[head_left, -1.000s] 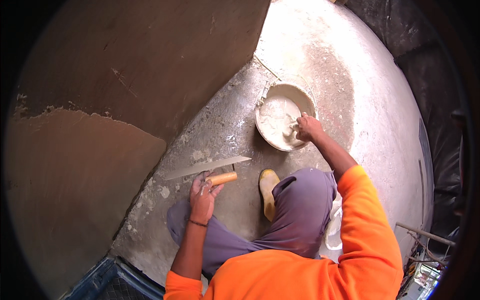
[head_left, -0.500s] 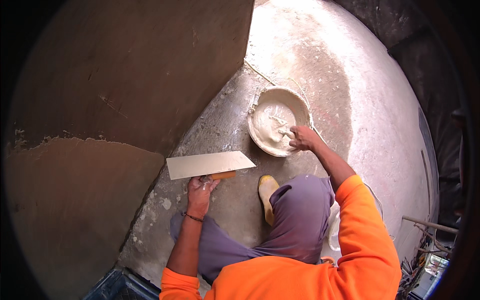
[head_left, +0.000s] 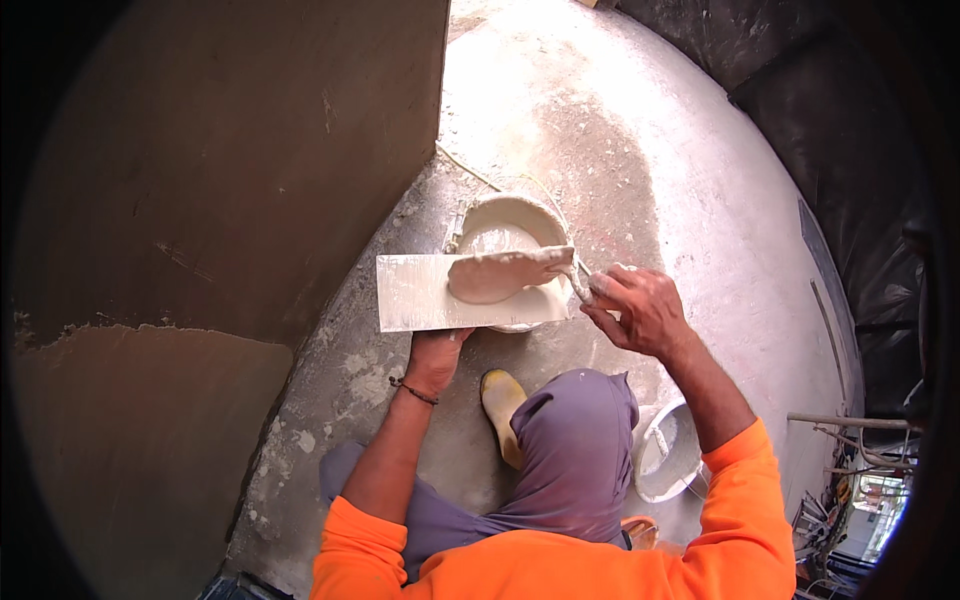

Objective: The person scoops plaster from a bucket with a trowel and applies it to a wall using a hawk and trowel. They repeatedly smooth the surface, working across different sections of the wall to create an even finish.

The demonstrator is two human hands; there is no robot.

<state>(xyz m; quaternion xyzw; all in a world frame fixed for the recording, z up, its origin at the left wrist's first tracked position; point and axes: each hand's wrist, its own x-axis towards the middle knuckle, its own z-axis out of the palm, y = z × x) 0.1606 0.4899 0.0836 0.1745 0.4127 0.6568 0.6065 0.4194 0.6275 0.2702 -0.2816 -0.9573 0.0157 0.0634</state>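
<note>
My left hand [head_left: 437, 360] is closed beneath a wide, flat plastering trowel [head_left: 405, 300], holding it level with its blade up; its handle is hidden. On that blade rests a smaller trowel [head_left: 500, 272] coated in wet, pale plaster. Its plaster-smeared handle is gripped by my right hand [head_left: 642, 310]. Both blades are above a round bucket [head_left: 545, 218] of pale, wet plaster, covering its near part.
A brown wall [head_left: 250, 170] rises at the left, its lower part smoother and lighter. Near my right knee stands a white bucket [head_left: 660, 490]. A boot [head_left: 502, 410] is on the stained concrete floor. Poles [head_left: 850, 421] and clutter lie at the far right.
My right hand has come up out of the bucket with the plaster-laden smaller trowel and brought it onto the plastering trowel. My left hand has moved forward and right, over the bucket.
</note>
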